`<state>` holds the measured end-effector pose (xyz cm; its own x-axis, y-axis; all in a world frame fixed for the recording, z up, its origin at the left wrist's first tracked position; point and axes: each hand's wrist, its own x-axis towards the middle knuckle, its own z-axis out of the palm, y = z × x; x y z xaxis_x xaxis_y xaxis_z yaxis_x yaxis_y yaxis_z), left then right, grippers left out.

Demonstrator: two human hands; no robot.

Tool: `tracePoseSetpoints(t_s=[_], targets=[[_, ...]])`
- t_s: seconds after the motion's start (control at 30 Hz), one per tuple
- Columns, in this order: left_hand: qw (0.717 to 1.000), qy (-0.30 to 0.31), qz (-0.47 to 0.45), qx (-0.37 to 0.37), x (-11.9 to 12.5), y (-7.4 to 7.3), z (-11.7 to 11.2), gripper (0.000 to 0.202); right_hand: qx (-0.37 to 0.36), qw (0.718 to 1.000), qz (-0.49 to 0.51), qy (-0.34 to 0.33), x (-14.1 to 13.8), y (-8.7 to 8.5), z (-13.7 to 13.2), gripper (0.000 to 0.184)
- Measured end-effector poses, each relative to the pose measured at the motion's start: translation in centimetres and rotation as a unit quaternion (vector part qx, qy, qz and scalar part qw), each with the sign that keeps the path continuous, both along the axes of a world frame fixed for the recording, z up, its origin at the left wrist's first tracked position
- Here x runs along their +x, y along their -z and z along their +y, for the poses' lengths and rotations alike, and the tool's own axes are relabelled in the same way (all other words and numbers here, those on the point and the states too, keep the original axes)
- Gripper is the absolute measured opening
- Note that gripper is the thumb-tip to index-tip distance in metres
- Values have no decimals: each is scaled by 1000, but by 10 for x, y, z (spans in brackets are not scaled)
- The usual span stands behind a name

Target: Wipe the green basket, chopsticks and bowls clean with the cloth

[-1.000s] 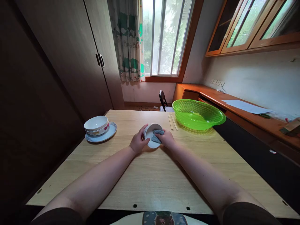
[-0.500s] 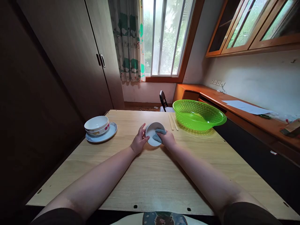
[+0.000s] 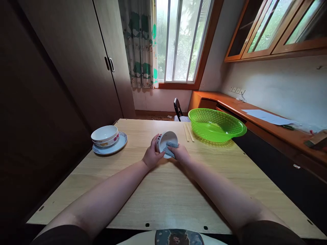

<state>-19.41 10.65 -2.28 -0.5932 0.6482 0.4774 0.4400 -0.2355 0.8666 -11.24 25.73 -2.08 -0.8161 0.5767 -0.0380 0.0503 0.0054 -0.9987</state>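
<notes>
A small white bowl (image 3: 167, 139) with a patterned outside is held tilted above the middle of the wooden table (image 3: 163, 190). My left hand (image 3: 151, 156) grips its left side, fingers curled round the rim. My right hand (image 3: 182, 153) presses a grey cloth (image 3: 170, 148) against the bowl's lower inner edge, fingers closed on the cloth.
A white bowl (image 3: 104, 133) sits on a plate (image 3: 109, 147) at the table's left. A green plastic basket (image 3: 216, 124) stands at the back right, with chopsticks (image 3: 187, 132) beside it. A chair (image 3: 178, 109) is behind the table, a wardrobe to the left, a counter to the right.
The bowl has tipped up on its side so its patterned outside shows at the left. The cloth has slid from the inside toward the lower rim.
</notes>
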Motion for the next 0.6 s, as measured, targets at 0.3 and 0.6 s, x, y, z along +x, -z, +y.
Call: tracePoseSetpoints(t_s=[0.3,0.6], targets=[[998,-27,42,-40,-3,-4,-4,81,76,997,5,9,1,-8,8,25],[999,-9,-39,-22,-8,1,-3,74,-5,1000,8,4,0,-4,2,18]])
